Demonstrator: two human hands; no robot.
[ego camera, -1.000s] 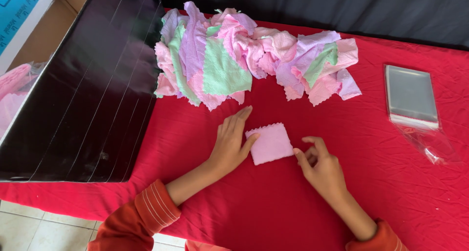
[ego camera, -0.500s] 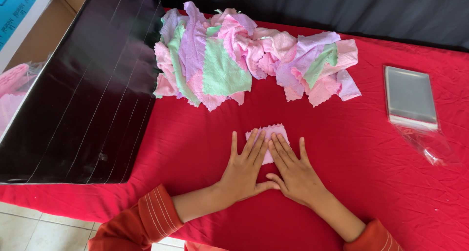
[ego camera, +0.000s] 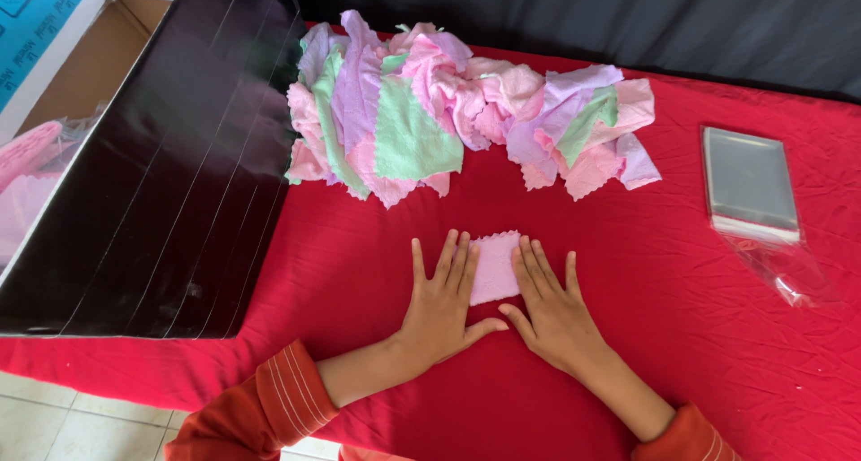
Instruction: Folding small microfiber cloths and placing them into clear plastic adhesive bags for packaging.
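Pink folded cloth (ego camera: pixel 495 268) lies pinned under our left hand (ego camera: pixel 439 304) and right hand (ego camera: pixel 554 313) — both flat, fingers spread, gripping nothing — where a second ago the right only pinched its corner, so the fold now looks pressed. Outward, bare red tablecloth (ego camera: pixel 359 273) gives room to the cloth pile (ego camera: pixel 457 111) — clear bags (ego camera: pixel 749 178) well apart.
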